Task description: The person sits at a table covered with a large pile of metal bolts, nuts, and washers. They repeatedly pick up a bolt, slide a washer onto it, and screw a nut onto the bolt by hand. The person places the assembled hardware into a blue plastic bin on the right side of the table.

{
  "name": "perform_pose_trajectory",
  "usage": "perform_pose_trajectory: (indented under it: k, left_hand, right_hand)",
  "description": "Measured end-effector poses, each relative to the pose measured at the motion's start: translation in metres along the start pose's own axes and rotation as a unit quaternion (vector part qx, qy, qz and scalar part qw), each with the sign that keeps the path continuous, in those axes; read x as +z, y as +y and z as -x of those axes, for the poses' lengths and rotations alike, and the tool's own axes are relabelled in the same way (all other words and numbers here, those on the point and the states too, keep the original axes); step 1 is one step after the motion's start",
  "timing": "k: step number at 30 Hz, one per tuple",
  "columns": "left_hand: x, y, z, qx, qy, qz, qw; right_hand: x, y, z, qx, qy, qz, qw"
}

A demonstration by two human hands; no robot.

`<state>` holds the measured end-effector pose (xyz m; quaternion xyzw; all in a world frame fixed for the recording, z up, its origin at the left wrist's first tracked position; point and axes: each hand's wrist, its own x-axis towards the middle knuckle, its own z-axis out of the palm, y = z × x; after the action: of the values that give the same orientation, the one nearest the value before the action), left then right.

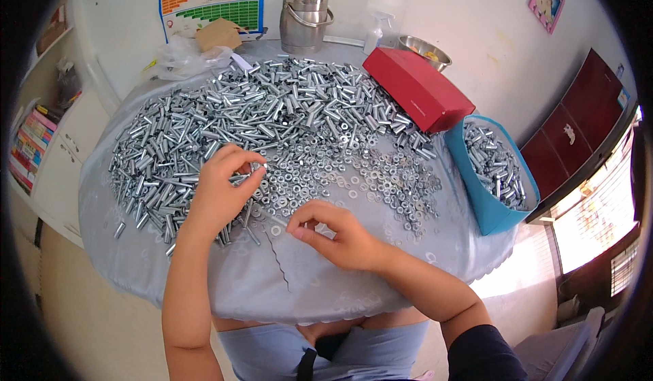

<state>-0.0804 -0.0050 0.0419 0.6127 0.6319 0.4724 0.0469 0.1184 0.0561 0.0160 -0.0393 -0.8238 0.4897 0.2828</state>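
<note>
My left hand (228, 184) is over the near left part of a spread of metal hardware. Its thumb and forefinger close in a pinch on a small shiny metal piece (264, 167), which looks like a nut. Lower and to the right, my right hand (335, 235) pinches the end of a thin, pale metal rod (275, 219) that points up and left; its far end blends into the parts behind. Small nuts and washers (306, 170) lie between and beyond both hands. Silver sleeves and bolts (231, 109) are heaped farther back and to the left.
A red box (420, 88) and a teal bin (486, 207) of metal sleeves stand at the right. Along the back are a steel pot (305, 24), a spray bottle (374, 37), a metal bowl (435, 56) and a plastic bag (183, 58). A dark wavy strand (277, 258) lies near the front.
</note>
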Motion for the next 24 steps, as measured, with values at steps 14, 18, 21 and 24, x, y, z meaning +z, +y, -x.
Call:
perform_pose_trajectory:
  k: [14, 18, 21, 24]
  left_hand:
    - [0.027, 0.005, 0.005, 0.208, -0.044, -0.146, 0.966]
    - [0.027, 0.000, 0.005, 0.211, -0.048, -0.147, 0.965]
    - [0.030, 0.004, 0.007, 0.226, -0.073, -0.134, 0.962]
    - [0.031, 0.007, 0.008, 0.234, -0.091, -0.115, 0.961]
  right_hand:
    - [-0.003, 0.012, 0.002, 0.069, 0.117, -0.237, 0.962]
    - [-0.005, 0.004, 0.000, 0.040, 0.142, -0.287, 0.946]
    - [-0.006, 0.003, 0.001, 0.055, 0.142, -0.328, 0.932]
    - [-0.008, 0.003, 0.000, 0.052, 0.141, -0.339, 0.929]
